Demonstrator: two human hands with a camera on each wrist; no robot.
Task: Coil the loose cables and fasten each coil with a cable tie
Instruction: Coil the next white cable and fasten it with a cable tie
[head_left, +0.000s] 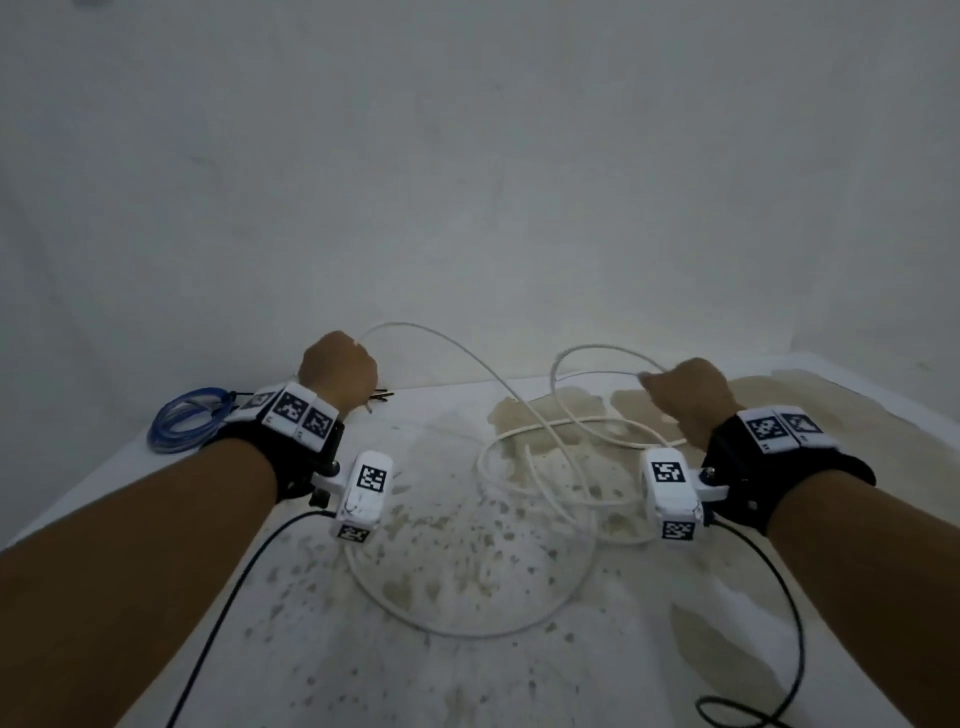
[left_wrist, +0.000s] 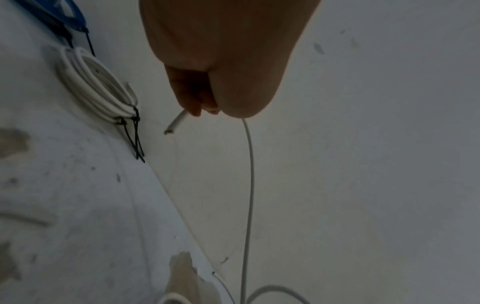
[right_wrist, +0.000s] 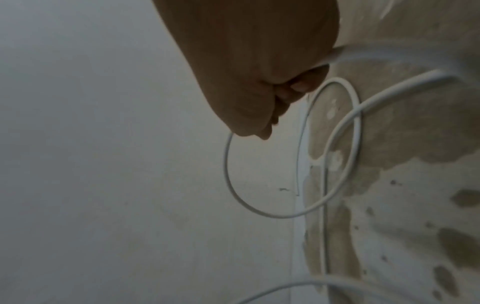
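A long white cable (head_left: 540, 457) lies in loose loops across the stained table (head_left: 467, 649). My left hand (head_left: 338, 368) is raised at the table's far left and grips the cable near its cut end (left_wrist: 173, 125), which sticks out below the fist; the cable (left_wrist: 248, 185) hangs down from the hand. My right hand (head_left: 688, 389) is raised at the right and grips another stretch of the same cable, with a loop (right_wrist: 265, 185) arching off it toward the wall. Black cable ties (head_left: 382, 396) lie beyond my left hand.
A blue coiled cable (head_left: 182, 418) lies at the table's far left corner. Next to it sits a white coil (left_wrist: 96, 88) bound with black ties (left_wrist: 135, 135). A plain wall (head_left: 467, 182) stands right behind the table. Thin black wires run from both wrist cameras.
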